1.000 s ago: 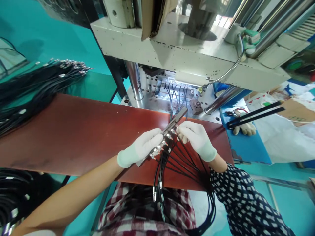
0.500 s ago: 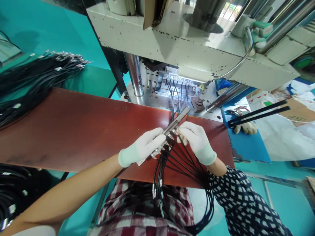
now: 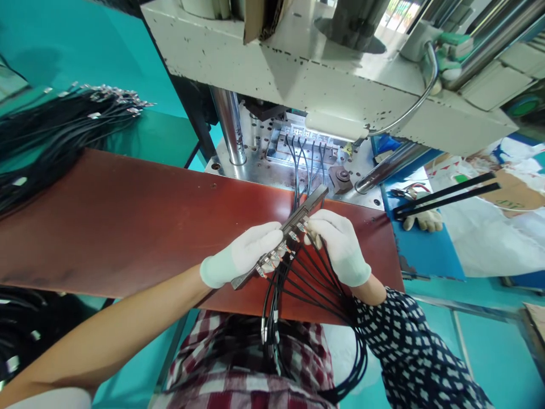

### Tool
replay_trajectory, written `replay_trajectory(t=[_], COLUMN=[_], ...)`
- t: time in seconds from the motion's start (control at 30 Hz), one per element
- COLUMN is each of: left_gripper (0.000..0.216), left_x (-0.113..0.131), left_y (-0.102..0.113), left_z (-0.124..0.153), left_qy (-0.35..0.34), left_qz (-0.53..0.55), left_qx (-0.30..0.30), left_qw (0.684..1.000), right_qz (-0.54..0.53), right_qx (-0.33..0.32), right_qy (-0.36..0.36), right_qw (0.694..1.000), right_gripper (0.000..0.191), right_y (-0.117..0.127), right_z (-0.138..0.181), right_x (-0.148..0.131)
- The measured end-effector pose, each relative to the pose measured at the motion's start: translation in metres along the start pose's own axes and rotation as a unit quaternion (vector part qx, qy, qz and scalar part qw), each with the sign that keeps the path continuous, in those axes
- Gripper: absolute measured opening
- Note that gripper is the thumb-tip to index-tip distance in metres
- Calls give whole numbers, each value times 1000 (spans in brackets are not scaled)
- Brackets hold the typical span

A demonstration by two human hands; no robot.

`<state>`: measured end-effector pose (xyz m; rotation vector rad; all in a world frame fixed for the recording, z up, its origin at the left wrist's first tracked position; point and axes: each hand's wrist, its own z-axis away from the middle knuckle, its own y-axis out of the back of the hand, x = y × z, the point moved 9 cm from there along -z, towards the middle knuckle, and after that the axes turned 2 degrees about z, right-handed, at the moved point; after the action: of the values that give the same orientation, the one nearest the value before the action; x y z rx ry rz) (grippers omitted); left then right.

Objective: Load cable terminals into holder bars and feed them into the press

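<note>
Head view: your left hand (image 3: 240,255) wears a white glove and is closed around a long metal bar (image 3: 307,205). The metal bar lies slanted above the red-brown board (image 3: 128,216). Its low end pokes out under your left hand, and its high end points at the big machine (image 3: 298,74).

Your right hand (image 3: 338,244) also wears a white glove. It is curled up just beside the metal bar, and its fingertips pinch the black wires (image 3: 306,278) right where they meet the bar. A row of small shiny plugs (image 3: 272,260) sits along the metal bar, between your two hands. From there the black wires spread out like a fan, go under your right hand and hang in loops over the near edge of the board.

Behind the board, a few more thin wires (image 3: 304,162) stick into a shiny block inside the big machine, near a fat steel post (image 3: 227,128).

Far to the left, well apart from your hands, a big pile of wires (image 3: 55,130) lies on the green table. To the right, a spare glove (image 3: 419,218) rests on a blue mat, just beside two black sticks (image 3: 445,196).
</note>
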<state>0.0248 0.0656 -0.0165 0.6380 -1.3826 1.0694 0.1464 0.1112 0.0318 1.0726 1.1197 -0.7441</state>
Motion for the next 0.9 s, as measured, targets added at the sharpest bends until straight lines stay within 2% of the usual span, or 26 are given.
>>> replay_trajectory(t=[0.43, 0.5, 0.6, 0.67, 0.77, 0.83, 0.9], left_gripper=[40, 38, 36, 36, 37, 38, 38], left_x=[0, 0, 2, 5, 5, 3, 1], left_y=[-1, 0, 6, 9, 10, 9, 9], left_z=[2, 3, 3, 3, 2, 2, 3], left_qy=[-6, -1, -5, -14, -14, -11, -12], left_qz=[-46, -85, -217, -285, -288, -267, -260], left_qx=[-10, -7, 19, 35, 46, 43, 42], left_qw=[999, 996, 976, 958, 956, 963, 965], right_qz=[8, 1, 10, 49, 135, 202, 289], right_qx=[3, -2, -8, -6, -19, -16, 28], right_qy=[-32, -33, -31, -15, 26, 64, 119], right_qw=[999, 999, 999, 999, 990, 977, 950], right_gripper=[29, 27, 23, 24, 27, 21, 16], right_y=[2, 1, -1, 0, 1, 3, 9], right_z=[2, 3, 2, 2, 4, 7, 12], right_x=[7, 10, 16, 17, 14, 10, 0])
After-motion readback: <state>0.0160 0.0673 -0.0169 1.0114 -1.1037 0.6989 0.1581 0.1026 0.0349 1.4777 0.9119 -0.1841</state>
